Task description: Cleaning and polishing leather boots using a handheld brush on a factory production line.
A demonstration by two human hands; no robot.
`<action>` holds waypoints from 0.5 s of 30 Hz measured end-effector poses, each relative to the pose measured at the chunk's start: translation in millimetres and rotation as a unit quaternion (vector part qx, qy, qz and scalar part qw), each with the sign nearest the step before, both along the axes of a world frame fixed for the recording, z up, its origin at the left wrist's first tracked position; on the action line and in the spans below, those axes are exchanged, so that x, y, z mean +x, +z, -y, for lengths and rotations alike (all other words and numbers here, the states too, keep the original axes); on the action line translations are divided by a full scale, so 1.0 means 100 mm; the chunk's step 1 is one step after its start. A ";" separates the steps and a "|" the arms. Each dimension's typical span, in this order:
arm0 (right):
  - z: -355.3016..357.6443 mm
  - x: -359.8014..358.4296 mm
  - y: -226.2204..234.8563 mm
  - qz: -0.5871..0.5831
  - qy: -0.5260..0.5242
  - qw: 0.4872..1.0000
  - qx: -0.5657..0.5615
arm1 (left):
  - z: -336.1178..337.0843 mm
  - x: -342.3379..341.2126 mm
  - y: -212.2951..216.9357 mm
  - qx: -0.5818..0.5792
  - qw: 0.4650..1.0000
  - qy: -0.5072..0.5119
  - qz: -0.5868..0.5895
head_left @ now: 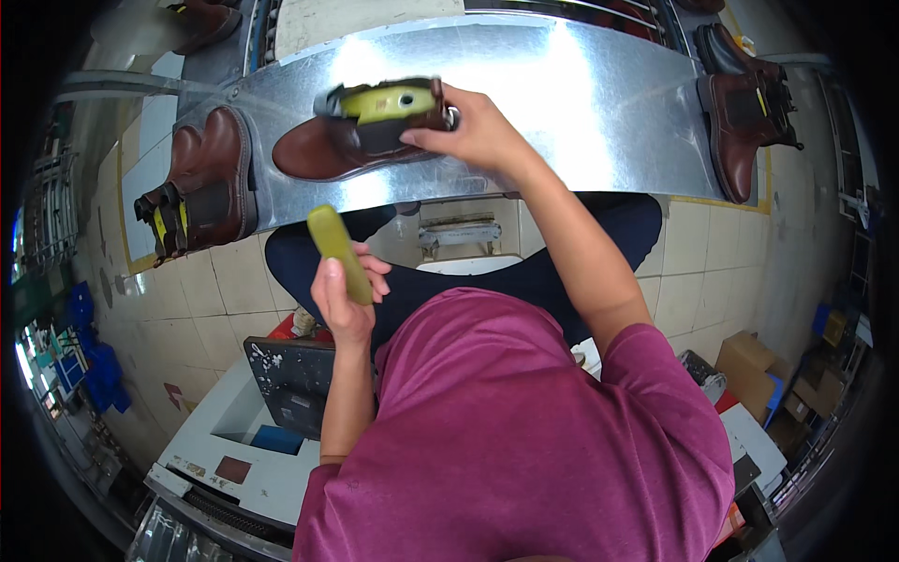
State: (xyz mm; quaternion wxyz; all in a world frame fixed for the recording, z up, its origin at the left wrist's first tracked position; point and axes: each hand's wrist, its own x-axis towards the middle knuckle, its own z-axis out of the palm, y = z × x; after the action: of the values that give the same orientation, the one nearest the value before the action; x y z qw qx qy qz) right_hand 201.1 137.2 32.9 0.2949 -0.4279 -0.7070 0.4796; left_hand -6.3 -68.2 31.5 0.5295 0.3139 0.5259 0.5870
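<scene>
A boot (201, 183) waits at the metal shelf's (599, 103) left edge; the left hand (342, 300) is closed round a green piece (339, 251), raised clear, while the right hand (473, 131) grips another boot's (361, 136) collar, steadying it on the shelf

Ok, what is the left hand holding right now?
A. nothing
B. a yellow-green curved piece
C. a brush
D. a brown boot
B: the left hand is closed around a yellow-green curved piece, held up below the metal table, while the right hand grips the brown boot lying on that table.
</scene>
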 end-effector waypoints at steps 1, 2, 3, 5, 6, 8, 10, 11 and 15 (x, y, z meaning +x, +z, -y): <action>0.16 0.06 -0.14 -0.012 -0.029 0.995 0.097 | -0.03 0.06 -0.02 -0.028 0.999 -0.018 0.005; 0.35 0.12 -0.25 -0.011 -0.036 0.995 0.093 | -0.06 0.13 -0.07 -0.033 0.998 -0.046 0.023; 0.54 0.16 -0.35 -0.080 -0.133 0.987 0.047 | -0.11 0.20 -0.09 -0.053 0.995 -0.078 0.037; 0.89 0.27 -0.41 -0.147 -0.234 0.961 -0.005 | -0.19 0.34 -0.13 -0.087 0.983 -0.150 0.053; 1.05 0.34 -0.40 -0.180 -0.162 0.968 -0.061 | -0.24 0.41 -0.14 -0.100 0.975 -0.193 0.055; 1.31 0.42 -0.31 -0.203 0.012 0.961 -0.187 | -0.32 0.59 -0.11 -0.133 0.952 -0.262 0.085; 1.46 0.39 -0.09 -0.244 0.049 0.869 -0.427 | -0.37 0.66 -0.17 -0.124 0.927 -0.344 0.083; 1.48 0.39 -0.15 -0.250 0.042 0.868 -0.427 | -0.42 0.67 -0.20 -0.128 0.924 -0.352 0.080; 1.37 0.55 -0.33 -0.325 -0.133 0.911 -0.217 | -0.63 0.55 0.01 0.056 0.864 -0.307 -0.395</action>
State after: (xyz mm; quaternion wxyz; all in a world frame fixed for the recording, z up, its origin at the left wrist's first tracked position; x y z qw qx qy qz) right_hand 256.4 -0.1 -0.2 0.4690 -0.3920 -0.3876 0.6900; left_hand 48.7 -4.8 32.7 0.4127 0.6939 0.5343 0.2506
